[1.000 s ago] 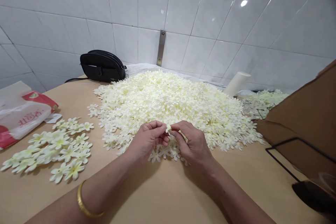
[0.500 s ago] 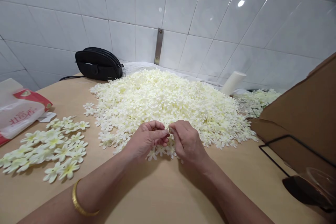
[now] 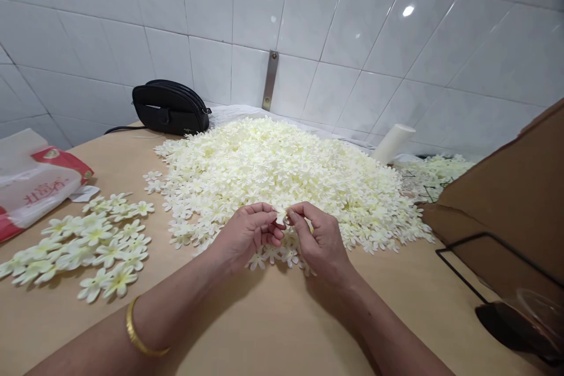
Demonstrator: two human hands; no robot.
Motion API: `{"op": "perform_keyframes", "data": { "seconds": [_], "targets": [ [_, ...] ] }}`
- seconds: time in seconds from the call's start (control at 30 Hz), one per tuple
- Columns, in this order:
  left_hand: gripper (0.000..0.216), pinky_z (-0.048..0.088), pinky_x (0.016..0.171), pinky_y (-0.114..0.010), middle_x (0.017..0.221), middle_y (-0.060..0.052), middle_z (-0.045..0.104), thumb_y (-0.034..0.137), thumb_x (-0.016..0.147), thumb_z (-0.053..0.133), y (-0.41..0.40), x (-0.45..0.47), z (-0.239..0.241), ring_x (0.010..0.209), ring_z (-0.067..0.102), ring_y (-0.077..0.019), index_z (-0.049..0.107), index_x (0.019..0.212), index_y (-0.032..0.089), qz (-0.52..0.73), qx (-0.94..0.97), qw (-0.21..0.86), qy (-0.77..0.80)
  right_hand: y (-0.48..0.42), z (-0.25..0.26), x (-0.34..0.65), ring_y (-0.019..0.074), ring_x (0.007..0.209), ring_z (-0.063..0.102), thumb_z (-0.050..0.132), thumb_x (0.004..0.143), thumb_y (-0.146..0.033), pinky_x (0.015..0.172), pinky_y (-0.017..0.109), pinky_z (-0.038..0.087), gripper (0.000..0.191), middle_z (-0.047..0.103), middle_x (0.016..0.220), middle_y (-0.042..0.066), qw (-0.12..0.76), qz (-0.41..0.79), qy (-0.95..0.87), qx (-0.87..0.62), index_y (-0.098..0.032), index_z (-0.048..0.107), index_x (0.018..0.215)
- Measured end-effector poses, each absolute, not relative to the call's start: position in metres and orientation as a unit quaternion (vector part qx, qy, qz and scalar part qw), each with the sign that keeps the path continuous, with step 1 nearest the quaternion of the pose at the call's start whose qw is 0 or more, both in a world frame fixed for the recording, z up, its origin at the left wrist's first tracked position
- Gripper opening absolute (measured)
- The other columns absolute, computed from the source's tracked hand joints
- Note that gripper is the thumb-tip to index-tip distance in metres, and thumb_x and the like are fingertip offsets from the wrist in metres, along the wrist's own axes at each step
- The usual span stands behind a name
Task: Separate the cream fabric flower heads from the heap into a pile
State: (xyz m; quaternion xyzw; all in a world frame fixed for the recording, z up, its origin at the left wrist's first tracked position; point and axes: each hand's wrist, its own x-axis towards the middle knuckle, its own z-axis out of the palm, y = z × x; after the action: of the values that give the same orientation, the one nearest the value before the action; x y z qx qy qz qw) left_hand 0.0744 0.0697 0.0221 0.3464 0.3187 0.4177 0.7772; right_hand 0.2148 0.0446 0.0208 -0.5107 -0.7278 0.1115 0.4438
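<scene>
A big heap of cream fabric flower petals [image 3: 282,176] covers the middle of the tan table [image 3: 273,329]. At its near edge my left hand [image 3: 247,235] and my right hand [image 3: 319,238] meet, fingertips pinched together on one small cream flower piece [image 3: 281,217] held between them. A gold bangle circles my left wrist. To the left, a smaller spread of larger flowers with yellow centres [image 3: 83,247] lies flat on the table.
A black pouch [image 3: 171,107] sits by the tiled wall at the back left. A red and white plastic packet [image 3: 33,185] lies at the left edge. A white roll [image 3: 393,142], a brown cardboard box [image 3: 506,200] and a black wire frame [image 3: 484,270] stand at right.
Both hands stay pinched on the flower piece at the heap's edge; fingers shift slightly. The view moved a little.
</scene>
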Motion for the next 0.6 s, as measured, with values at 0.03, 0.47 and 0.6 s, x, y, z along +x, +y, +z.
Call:
{"op": "perform_keyframes", "data": {
  "seconds": [0.03,0.47,0.6],
  "targets": [
    [0.010,0.043,0.047,-0.020,0.051,-0.001,0.057,0.013,0.064,0.062,0.0701,0.0741,0.0215,0.047,0.054,-0.0094,0.052,0.064,0.013,0.419,0.351,0.774,0.320,0.0450,0.0202,0.2149,0.0113,0.056,0.048,0.040,0.082,-0.020,0.056,0.023,0.038,0.019,0.053,0.060,0.000,0.442,0.104,-0.731,-0.509,-0.017,0.054,0.070],
    [0.012,0.046,0.051,-0.021,0.056,-0.003,0.060,0.021,0.070,0.062,0.0707,0.0728,0.0167,0.048,0.055,-0.0094,0.055,0.066,0.011,0.413,0.381,0.771,0.300,0.0445,0.0182,0.2157,0.0141,0.064,0.050,0.041,0.081,-0.015,0.063,0.025,0.038,0.017,0.055,0.066,0.002,0.422,0.055,-0.759,-0.493,-0.017,0.055,0.071],
    [0.012,0.045,0.048,-0.020,0.053,-0.003,0.059,0.020,0.069,0.062,0.0717,0.0734,0.0147,0.047,0.055,-0.0096,0.054,0.065,0.012,0.412,0.367,0.779,0.298,0.0443,0.0176,0.2151,0.0133,0.062,0.049,0.040,0.081,-0.016,0.061,0.025,0.037,0.016,0.053,0.064,0.002,0.423,0.065,-0.749,-0.506,-0.016,0.053,0.070]
  ]
}}
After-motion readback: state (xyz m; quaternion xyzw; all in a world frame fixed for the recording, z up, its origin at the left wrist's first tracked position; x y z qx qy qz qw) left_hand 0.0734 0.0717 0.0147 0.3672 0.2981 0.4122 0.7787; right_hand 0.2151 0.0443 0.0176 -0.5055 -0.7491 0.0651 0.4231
